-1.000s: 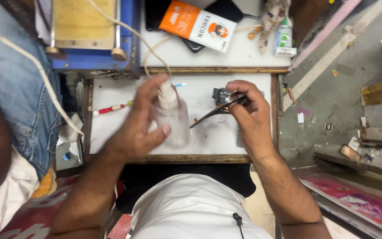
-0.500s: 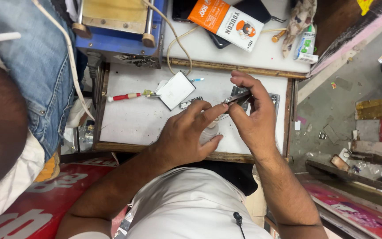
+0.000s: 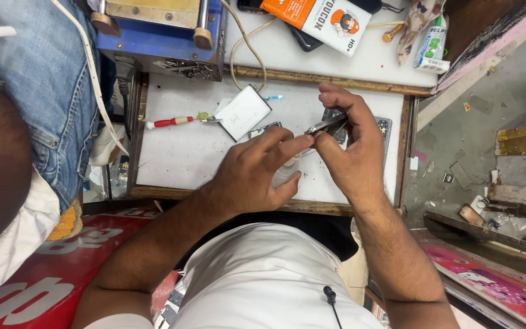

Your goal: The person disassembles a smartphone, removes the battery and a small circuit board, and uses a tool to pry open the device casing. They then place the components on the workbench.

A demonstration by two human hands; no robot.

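Note:
My right hand (image 3: 351, 152) pinches a pair of metal tweezers (image 3: 327, 126) above the white work tray (image 3: 184, 152). My left hand (image 3: 257, 173) reaches across, its index and middle fingertips touching the tweezers' tip, while thumb and fingers close around a small clear bottle (image 3: 284, 173), mostly hidden under the palm. An opened phone body (image 3: 386, 127) lies behind my right hand, largely covered. A white rectangular part (image 3: 243, 113) rests left of the hands, with a red-handled screwdriver (image 3: 168, 122) beside it.
A blue machine (image 3: 153, 36) with a cable stands at the back left. An orange and white packet (image 3: 321, 18) and a glue tube (image 3: 430, 42) lie on the rear shelf. Another person in blue jeans (image 3: 38, 79) sits close on the left.
My left hand has moved right from the tray's middle to meet the tweezers. The white part and screwdriver are now uncovered. The view has shifted closer.

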